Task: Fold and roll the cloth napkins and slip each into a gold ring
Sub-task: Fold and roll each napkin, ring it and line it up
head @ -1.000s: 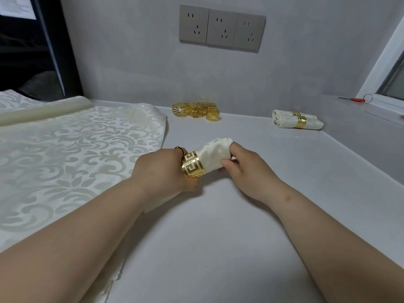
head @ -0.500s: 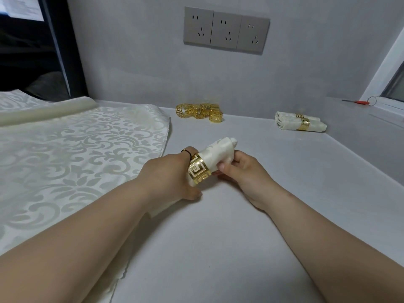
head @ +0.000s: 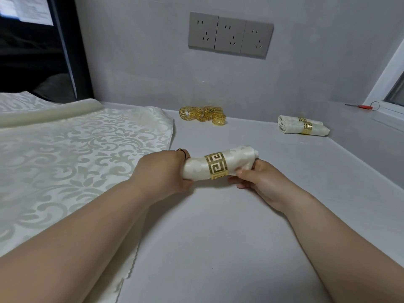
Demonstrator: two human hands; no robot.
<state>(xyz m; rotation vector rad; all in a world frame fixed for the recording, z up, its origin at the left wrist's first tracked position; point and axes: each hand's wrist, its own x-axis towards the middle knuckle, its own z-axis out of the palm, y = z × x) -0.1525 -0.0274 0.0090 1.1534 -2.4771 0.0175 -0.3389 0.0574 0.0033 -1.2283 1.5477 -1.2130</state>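
A rolled cream napkin (head: 238, 159) lies across the middle of the white table, held at both ends. A gold ring (head: 216, 165) with a key pattern sits around its middle. My left hand (head: 161, 171) grips the roll's left end. My right hand (head: 262, 180) holds the right end from below, fingers curled round it. Two ringed napkin rolls (head: 302, 127) lie at the back right. Several loose gold rings (head: 203, 113) lie in a heap by the wall.
Flat patterned cream napkins (head: 72, 154) cover the left of the table, with a roll of cloth (head: 50, 112) behind them. A wall with sockets (head: 230, 35) stands behind. A red-handled tool (head: 363, 106) lies on the window sill at the right.
The ring has slid from the left end of the roll to its middle. The roll has turned from tilted to nearly level, and my left hand moved back to its left end.
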